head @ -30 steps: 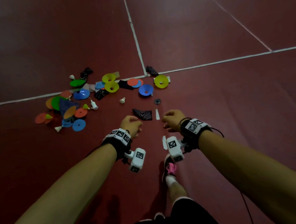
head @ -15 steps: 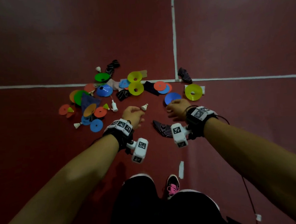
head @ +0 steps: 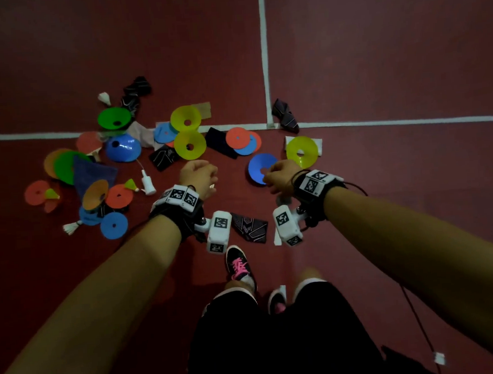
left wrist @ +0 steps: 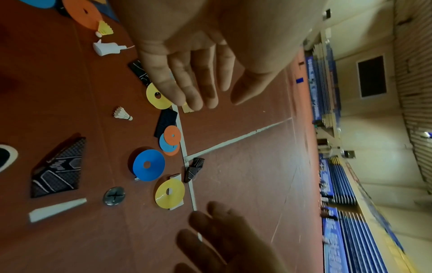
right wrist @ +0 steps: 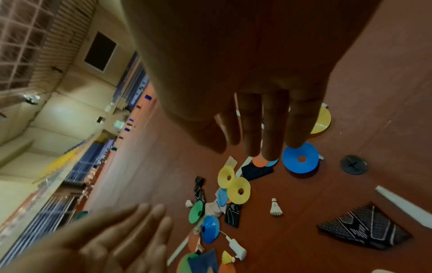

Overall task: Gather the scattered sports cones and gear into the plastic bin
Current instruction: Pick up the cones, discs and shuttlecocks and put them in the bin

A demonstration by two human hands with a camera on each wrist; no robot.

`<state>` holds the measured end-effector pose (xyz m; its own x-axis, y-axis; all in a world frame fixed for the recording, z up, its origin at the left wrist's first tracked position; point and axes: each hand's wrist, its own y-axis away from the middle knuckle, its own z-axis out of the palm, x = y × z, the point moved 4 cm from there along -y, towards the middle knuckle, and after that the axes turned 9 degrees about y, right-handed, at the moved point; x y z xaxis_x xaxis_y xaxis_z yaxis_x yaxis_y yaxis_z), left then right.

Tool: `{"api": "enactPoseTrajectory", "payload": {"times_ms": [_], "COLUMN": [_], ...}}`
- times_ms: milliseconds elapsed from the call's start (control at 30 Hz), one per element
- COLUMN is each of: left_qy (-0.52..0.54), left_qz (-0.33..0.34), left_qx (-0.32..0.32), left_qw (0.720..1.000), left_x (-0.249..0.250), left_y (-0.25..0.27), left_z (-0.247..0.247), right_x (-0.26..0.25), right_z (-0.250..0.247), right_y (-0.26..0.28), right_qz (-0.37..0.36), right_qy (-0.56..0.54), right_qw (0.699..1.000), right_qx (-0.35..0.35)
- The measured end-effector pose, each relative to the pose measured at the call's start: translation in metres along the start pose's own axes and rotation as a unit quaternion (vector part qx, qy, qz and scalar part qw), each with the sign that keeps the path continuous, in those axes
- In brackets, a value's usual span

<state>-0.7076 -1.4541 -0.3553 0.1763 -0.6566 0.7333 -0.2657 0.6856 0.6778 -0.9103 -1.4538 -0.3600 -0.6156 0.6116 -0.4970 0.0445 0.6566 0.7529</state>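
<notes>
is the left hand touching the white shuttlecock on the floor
Apart. The left wrist view shows bare floor between the left hand and the shuttlecock.

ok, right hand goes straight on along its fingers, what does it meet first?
Probably the blue cone, just below the right hand's fingers. Depth is unclear; the orange disc beside it is possible.
</notes>
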Motion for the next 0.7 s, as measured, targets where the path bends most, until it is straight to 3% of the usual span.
{"api": "enactPoseTrajectory", "payload": {"times_ms": [233, 467, 700], "left_qy": [0.099, 0.124, 0.057], "left_qz": [-0.035, -0.040, 0.001], "left_qx": [0.057, 0.107, 0.108], "left_qw": [0.993, 0.986, 0.993], "left_x": [-0.020, -0.124, -0.244], "left_y": [-0.089, -0.213, -0.360], "left_z": [0.039, 0.068, 0.075], "right_x": [0.014, 0.093, 0.179], "right_z": [0.038, 0.113, 0.235], "right_y": [-0.126, -0.284, -0.438], "right_qz": [-0.015, -0.023, -0.032], "right_qy": [0.123, 0.218, 0.293], "right_qw": [0.988, 0.962, 0.924], "right_qx": [-0.093, -0.160, -0.243]}}
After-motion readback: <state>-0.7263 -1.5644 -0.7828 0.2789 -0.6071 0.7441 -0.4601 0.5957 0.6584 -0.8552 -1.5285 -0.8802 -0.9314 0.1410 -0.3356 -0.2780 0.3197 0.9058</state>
